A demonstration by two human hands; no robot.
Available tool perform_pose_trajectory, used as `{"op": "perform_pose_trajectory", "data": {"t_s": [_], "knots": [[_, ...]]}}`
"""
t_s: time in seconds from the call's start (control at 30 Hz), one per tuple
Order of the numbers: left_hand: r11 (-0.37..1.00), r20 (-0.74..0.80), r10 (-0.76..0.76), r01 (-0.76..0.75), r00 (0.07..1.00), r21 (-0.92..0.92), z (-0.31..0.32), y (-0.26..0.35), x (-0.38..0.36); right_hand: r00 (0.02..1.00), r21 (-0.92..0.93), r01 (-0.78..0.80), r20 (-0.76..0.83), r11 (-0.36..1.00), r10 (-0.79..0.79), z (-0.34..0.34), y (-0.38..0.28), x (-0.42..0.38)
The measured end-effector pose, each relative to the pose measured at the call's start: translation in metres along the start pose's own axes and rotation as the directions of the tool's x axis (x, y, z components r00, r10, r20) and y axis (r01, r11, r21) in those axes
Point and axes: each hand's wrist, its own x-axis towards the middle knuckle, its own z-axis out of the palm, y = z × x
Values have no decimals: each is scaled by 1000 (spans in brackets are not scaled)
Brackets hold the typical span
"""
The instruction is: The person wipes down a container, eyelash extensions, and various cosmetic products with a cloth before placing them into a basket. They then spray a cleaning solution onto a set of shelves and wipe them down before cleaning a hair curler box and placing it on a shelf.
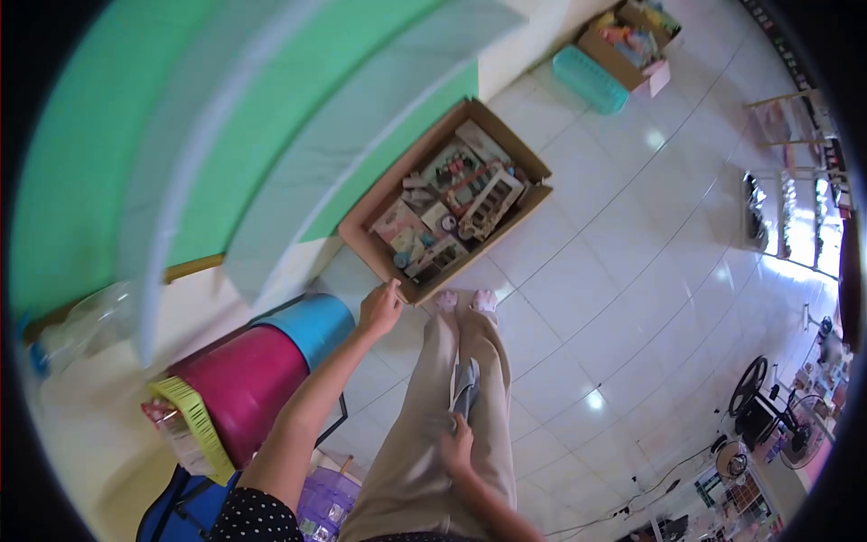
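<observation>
The right hand (456,443) is blurred, its fingers closed on a grey object (466,387) (long and narrow, though its exact kind is hard to make out) held in front of the trousered legs (424,397). Part of that object is hidden by the hand. The left hand (381,309) is narrow, its fingers pinched at the near corner of an open cardboard box (361,237), which sits just ahead of the feet (465,300), beside the green and white wall (271,154). Inside, small packets and boxes (442,203) overlap, so the lower ones are partly covered; the printing on them is too small to read.

The left forearm passes in front of the magenta and blue containers (239,384), and hides part of them. A purple item (325,506) below is cut off by the frame edge. The far box (623,45), beside a turquoise basket (587,81) on the tiled floor (578,280), holds colourful things too indistinct to name. Dark rounding swallows the picture's corners.
</observation>
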Motion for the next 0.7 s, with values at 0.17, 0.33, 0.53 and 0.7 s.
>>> {"op": "perform_pose_trajectory", "data": {"t_s": [0.17, 0.33, 0.53, 0.7], "knots": [[995, 159, -97, 95, 982, 23, 132, -73, 80, 903, 259, -383, -99, 887, 419, 30, 14, 7], [970, 225, -232, 208, 946, 127, 209, -99, 137, 818, 456, -439, -155, 775, 554, 52, 17, 18], [985, -8, -167, 167, 986, 41, 270, -107, 149, 778, 473, -469, -179, 746, 602, 68, 23, 5], [977, 91, -211, 205, 973, 64, 253, -100, 160, 735, 530, -499, -161, 686, 659, 71, 19, 8]]}}
